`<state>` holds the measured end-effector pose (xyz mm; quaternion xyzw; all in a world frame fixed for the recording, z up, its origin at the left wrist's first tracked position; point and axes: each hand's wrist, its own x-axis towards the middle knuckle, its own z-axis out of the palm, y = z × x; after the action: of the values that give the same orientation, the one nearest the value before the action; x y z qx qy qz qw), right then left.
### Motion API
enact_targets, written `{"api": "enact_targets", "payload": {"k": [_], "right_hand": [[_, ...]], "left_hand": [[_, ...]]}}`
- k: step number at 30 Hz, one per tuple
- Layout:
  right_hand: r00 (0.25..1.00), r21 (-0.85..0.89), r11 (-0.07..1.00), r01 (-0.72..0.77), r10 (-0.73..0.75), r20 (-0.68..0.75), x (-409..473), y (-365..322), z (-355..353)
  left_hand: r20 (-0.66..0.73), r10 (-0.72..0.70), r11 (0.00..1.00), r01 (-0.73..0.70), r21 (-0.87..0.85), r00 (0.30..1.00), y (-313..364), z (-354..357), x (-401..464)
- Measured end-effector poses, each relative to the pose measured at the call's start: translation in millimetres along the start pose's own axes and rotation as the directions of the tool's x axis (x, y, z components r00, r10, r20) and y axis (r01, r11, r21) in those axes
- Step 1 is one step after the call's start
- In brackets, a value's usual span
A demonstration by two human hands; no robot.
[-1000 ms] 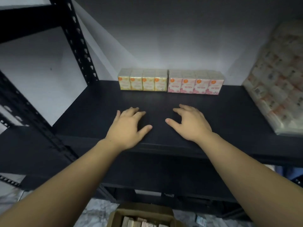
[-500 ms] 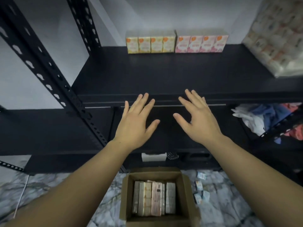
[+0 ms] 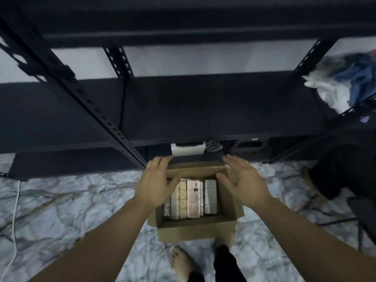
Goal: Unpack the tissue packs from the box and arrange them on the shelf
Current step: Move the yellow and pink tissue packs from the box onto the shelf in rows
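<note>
An open cardboard box (image 3: 195,228) stands on the marble floor in front of the black shelf unit (image 3: 203,106). Several tissue packs (image 3: 191,198) stand on edge inside it, pale yellow, pink and grey. My left hand (image 3: 155,180) hovers over the box's left side with straight fingers, holding nothing. My right hand (image 3: 242,180) hovers over the right side, fingers spread, also holding nothing. The upper shelf with the arranged packs is out of view.
A slanted black shelf post (image 3: 97,110) runs down to the box's left. A heap of white and blue cloth (image 3: 341,86) lies on the shelf at right. A dark round object (image 3: 345,171) sits on the floor at right. My feet (image 3: 183,263) stand just behind the box.
My view has tilted down from the upper shelf to the floor. Both hands have dropped from the shelf edge to just above the open box.
</note>
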<state>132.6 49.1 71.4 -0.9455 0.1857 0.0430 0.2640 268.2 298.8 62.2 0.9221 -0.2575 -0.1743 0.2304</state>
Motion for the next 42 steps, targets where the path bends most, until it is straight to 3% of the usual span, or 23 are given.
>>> {"api": "enact_targets", "payload": {"k": [8, 13, 18, 22, 25, 29, 36, 42], "right_hand": [[0.949, 0.033, 0.979, -0.202, 0.187, 0.255, 22, 94, 190], [0.886, 0.092, 0.932, -0.352, 0.299, 0.354, 57, 135, 302], [0.731, 0.208, 0.745, -0.633, 0.488, 0.478, 93, 172, 408], [0.627, 0.261, 0.595, -0.76, 0.567, 0.533, 113, 187, 461], [0.651, 0.384, 0.529, -0.757, 0.563, 0.508, 118, 188, 485], [0.665, 0.394, 0.538, -0.745, 0.55, 0.506, 122, 189, 488], [0.732, 0.519, 0.517, -0.681, 0.502, 0.46, 114, 178, 463], [0.817, 0.653, 0.506, -0.563, 0.461, 0.347, 90, 153, 383]], "left_hand": [[0.206, -0.23, 0.968, 0.246, -0.056, 0.951, -97, 187, 17], [0.285, -0.436, 0.876, 0.475, -0.084, 0.854, -155, 289, 47], [0.335, -0.595, 0.74, 0.66, -0.127, 0.731, -201, 372, 79], [0.328, -0.632, 0.675, 0.707, -0.211, 0.702, -224, 416, 93], [0.287, -0.664, 0.655, 0.722, -0.223, 0.691, -234, 430, 97], [0.31, -0.704, 0.549, 0.766, -0.334, 0.64, -235, 431, 100], [0.214, -0.685, 0.587, 0.701, -0.404, 0.697, -223, 408, 83], [0.145, -0.642, 0.582, 0.601, -0.548, 0.753, -176, 338, 59]]}}
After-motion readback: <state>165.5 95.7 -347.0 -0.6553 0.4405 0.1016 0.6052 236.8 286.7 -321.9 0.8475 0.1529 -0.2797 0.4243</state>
